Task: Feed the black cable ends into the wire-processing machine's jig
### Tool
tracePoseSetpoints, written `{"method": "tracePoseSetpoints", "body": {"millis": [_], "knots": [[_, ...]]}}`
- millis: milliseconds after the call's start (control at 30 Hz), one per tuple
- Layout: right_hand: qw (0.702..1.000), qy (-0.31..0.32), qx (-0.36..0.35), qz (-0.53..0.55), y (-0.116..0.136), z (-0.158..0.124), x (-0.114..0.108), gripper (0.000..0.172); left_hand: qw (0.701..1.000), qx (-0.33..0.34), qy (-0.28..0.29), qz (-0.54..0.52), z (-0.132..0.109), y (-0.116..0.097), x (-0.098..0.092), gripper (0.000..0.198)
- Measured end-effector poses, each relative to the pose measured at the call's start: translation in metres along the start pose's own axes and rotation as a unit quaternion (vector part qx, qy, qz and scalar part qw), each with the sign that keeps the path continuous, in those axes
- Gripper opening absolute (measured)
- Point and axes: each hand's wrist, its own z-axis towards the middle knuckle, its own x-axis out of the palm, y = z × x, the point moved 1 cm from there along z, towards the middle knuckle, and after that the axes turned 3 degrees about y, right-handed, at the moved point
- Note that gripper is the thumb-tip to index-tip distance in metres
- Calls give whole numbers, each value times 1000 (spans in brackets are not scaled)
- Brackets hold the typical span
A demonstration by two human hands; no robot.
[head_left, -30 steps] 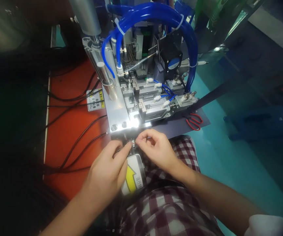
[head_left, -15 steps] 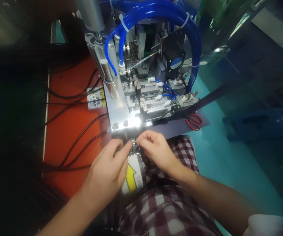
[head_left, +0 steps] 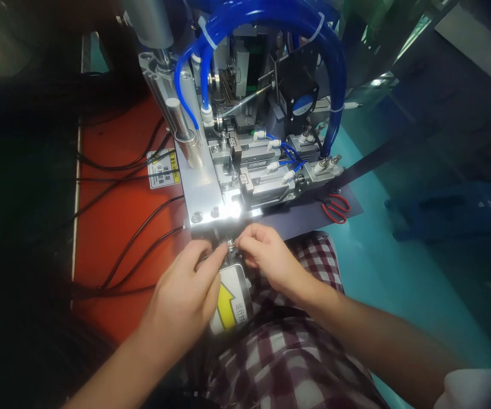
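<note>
The small shiny metal part (head_left: 231,245) sits between the fingertips of the 2 hands, just above the white plate (head_left: 236,289) and in front of the near end of the silver machine frame (head_left: 203,199). It is too small and partly covered for its long axis to be told, or which way it points.

The left hand (head_left: 190,284) has its thumb tip at the part's left side, forefinger bent beyond; its grip is narrow, but whether it holds the part cannot be told. The right hand (head_left: 269,250) makes a closed pinch of thumb and forefinger at the part's right side; what lies between those tips is hidden.

On the white plate a yellow arrow (head_left: 226,307) points away from the person, towards the machine, beside black characters reading "运行方", the rest cut off or unclear. Left of the frame, a warning label (head_left: 163,168) carries a yellow strip with "WARNING" and larger Chinese characters ending "保养设备". The print on a blue-and-white round sticker (head_left: 302,105) is too small to read
</note>
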Motion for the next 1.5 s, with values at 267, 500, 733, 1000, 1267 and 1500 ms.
{"method": "tracePoseSetpoints", "body": {"millis": [267, 500, 733, 1000, 1267, 1500], "knots": [[952, -59, -209, -214, 8, -14, -11, 11, 1000, -6, -3, -3, 0, 1, 1, 27], [909, -57, -315, -267, 4, -14, -7, 10, 999, -29, -23, -37, 0, 0, 3, 25], [887, -51, -333, -315, 8, -15, -3, 9, 999, -41, -5, -25, 1, -1, 1, 22], [944, -41, -236, -229, 3, -11, -12, 9, 999, -38, -4, -18, 2, -2, -1, 21], [965, -28, -186, -183, -1, -9, -8, 11, 999, -32, -7, -22, 3, -1, 0, 21], [970, -33, -176, -161, -3, -8, -3, 13, 999, -33, -9, -17, 1, -1, 0, 21]]}}
